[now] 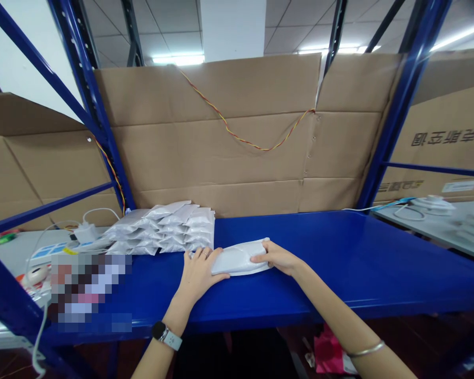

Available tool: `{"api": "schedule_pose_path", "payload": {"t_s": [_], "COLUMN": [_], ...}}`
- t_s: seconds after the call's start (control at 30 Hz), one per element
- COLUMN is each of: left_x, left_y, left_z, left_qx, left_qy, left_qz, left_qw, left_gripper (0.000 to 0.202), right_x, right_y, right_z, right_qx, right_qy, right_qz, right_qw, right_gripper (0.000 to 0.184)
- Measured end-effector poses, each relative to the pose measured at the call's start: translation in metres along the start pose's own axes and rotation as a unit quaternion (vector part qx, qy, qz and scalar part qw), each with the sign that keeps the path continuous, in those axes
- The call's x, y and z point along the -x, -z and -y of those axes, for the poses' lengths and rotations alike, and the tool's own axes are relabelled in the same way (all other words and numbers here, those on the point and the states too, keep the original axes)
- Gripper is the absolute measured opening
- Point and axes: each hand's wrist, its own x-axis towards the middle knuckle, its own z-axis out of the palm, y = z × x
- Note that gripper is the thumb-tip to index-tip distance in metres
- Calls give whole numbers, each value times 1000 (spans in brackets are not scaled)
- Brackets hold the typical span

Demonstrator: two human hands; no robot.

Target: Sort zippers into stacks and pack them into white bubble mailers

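Two hands on a white oval plastic piece (240, 259), which lies flat on a blue steel shelf (339, 252): left hand (199, 275) with fingers (204, 256) spread over one end, thumb along the near edge; right hand (275, 258) with fingers (260, 251) curled around the other end. Just beside it, a pile of white sealed pouches (160, 227), against upright corrugated cardboard (209, 152).
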Motion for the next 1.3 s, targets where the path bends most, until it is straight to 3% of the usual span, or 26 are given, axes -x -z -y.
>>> {"api": "schedule_pose_path", "payload": {"t_s": [0.13, 0.37, 0.57, 0.73, 0.93, 1.03, 1.17, 1.3], "left_x": [-1, -2, 1, 0, -3, -5, -7, -9], "left_y": [-1, -2, 0, -1, -3, -3, -4, -6], "left_z": [0, -7, -5, -5, -6, -6, -6, -6], "left_qx": [7, 34, 37, 32, 21, 19, 27, 28], "left_qy": [0, -4, 20, 26, 28, 32, 36, 34], "left_qz": [9, 19, 31, 38, 48, 56, 63, 68], "left_qw": [1000, 999, 999, 998, 998, 998, 997, 997], "left_gripper": [63, 65, 61, 58, 56, 55, 55, 52], "right_x": [5, 19, 41, 67, 98, 115, 135, 137], "right_y": [13, 38, 90, 131, 163, 178, 192, 190], "right_z": [-1, -3, -21, -35, -37, -36, -33, -33], "right_qx": [2, 14, 5, -1, 46, 57, 101, 138], "right_qy": [-9, 25, -2, -24, -36, -35, -41, -7], "right_qz": [0, -14, -94, -156, -224, -242, -255, -260], "right_qw": [1000, 999, 996, 987, 973, 968, 961, 956], "right_gripper": [49, 32, 50, 52, 33, 34, 43, 50]}}
